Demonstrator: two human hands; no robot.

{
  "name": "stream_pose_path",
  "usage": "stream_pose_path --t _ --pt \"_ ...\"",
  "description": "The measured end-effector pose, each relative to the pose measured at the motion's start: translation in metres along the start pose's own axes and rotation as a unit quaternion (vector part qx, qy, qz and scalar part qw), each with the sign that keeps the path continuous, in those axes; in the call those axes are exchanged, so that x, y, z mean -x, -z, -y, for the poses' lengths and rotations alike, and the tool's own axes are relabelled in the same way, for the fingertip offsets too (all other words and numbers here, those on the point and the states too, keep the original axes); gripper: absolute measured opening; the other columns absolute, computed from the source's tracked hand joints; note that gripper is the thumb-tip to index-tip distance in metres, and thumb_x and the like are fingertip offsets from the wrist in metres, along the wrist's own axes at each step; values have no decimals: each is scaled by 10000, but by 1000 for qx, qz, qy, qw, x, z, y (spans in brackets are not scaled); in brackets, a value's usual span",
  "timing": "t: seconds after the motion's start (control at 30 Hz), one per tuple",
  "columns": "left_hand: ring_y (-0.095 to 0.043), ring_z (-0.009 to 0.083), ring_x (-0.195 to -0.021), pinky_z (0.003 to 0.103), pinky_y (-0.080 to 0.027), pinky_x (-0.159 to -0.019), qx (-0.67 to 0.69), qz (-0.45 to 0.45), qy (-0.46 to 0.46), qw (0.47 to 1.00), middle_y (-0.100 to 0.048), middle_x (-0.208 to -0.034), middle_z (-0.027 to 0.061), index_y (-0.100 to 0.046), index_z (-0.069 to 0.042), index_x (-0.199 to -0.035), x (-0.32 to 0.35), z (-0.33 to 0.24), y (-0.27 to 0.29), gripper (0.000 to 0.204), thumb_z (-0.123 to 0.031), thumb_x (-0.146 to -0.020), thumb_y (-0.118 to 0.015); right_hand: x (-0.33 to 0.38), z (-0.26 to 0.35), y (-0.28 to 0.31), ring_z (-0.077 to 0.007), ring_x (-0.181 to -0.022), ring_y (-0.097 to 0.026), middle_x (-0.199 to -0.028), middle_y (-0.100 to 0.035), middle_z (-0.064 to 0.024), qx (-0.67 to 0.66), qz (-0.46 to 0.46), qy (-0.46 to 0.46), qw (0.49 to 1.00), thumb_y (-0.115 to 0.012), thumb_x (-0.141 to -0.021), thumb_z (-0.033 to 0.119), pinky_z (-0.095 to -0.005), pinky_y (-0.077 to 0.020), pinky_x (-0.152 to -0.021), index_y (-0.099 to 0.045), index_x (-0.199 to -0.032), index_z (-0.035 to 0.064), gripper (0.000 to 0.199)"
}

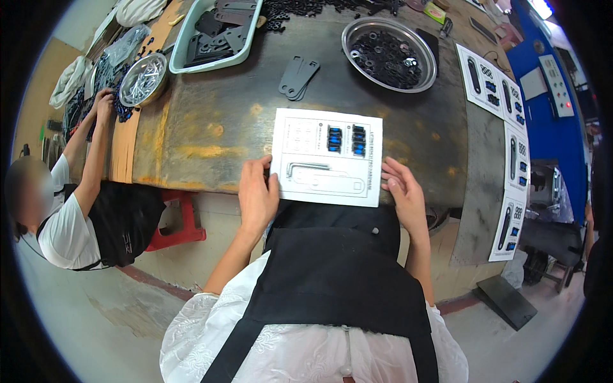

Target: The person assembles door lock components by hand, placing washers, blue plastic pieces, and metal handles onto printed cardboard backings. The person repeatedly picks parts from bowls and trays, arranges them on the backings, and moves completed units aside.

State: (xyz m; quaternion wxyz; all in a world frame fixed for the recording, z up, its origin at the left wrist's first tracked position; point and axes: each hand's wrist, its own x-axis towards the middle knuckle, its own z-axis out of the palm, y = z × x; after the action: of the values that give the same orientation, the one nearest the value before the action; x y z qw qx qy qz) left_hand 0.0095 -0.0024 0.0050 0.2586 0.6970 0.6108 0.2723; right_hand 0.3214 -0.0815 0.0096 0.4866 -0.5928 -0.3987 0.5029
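A white printed card (313, 153) is lying at the near edge of the table (211, 121), bearing 1 bent hex key (309, 166) and 2 blue-and-black packs (334, 139). The left hand (257, 195) and right hand (407, 196) are framing its side edges, fingers loosely bending; whether either is pinching it, I cannot tell. Dark flat plates (298, 78) are overlapping beyond it, with a steel bowl (423, 78) of dark washers (380, 60) standing farther right.

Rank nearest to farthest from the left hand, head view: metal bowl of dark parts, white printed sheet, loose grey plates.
From the left hand:
1. White printed sheet: immediately to its right.
2. Loose grey plates: beyond the sheet's top edge.
3. Metal bowl of dark parts: farther back, right.
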Motion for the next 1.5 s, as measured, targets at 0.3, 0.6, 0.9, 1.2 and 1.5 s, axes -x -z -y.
stream_pose_path --t 0.3,0.6,0.9,1.2,1.5 --pt "-631 347 -878 447 -506 -780 -55 105 -51 992 -603 -1012 166 -663 -29 -1092 -20 -35 -12 213 -181 -943 -672 3 -3 61 -205 -1147 -650 -1350 -638 -166 45 -77 6 996 -519 -1068 142 -317 -533 -947 -534 -1434 -6 396" --pt "-663 391 -959 461 -541 -821 -258 -54 -139 955 -651 -1049 183 -651 -3 -1098 -214 -46 -70 422 -340 -876 -772 0 14 64 -163 -1072 -663 -1276 -676 -117 61 -109 75 989 -541 -1042 86 -289 -521 -933 -626 -1336 -13 321" --pt "-707 365 -793 436 -543 -730 -212 -6 -93 973 -693 -781 223 -734 2 -956 -219 -20 -30 299 -290 -925 -679 21 12 68 -137 -1035 -667 -1203 -689 -81 63 -145 67 985 -547 -1027 49 -259 -523 -911 -662 -1272 -21 280" --pt "-572 57 -735 232 -461 -658 271 334 30 902 -660 -836 -35 -739 10 -1068 -132 -83 -9 247 -208 -979 -666 -29 71 -14 -156 -1003 -693 -1196 -694 -126 20 -43 128 991 -661 -960 31 -297 -570 -863 -591 -1367 -15 415" --pt "-571 35 -712 221 -472 -652 331 445 73 829 -703 -836 -25 -771 -13 -1074 -70 -103 -32 210 -187 -980 -698 -17 39 4 -147 -943 -710 -1087 -720 -112 -134 14 -48 990 -686 -961 45 -259 -625 -759 -637 -1278 -58 337"
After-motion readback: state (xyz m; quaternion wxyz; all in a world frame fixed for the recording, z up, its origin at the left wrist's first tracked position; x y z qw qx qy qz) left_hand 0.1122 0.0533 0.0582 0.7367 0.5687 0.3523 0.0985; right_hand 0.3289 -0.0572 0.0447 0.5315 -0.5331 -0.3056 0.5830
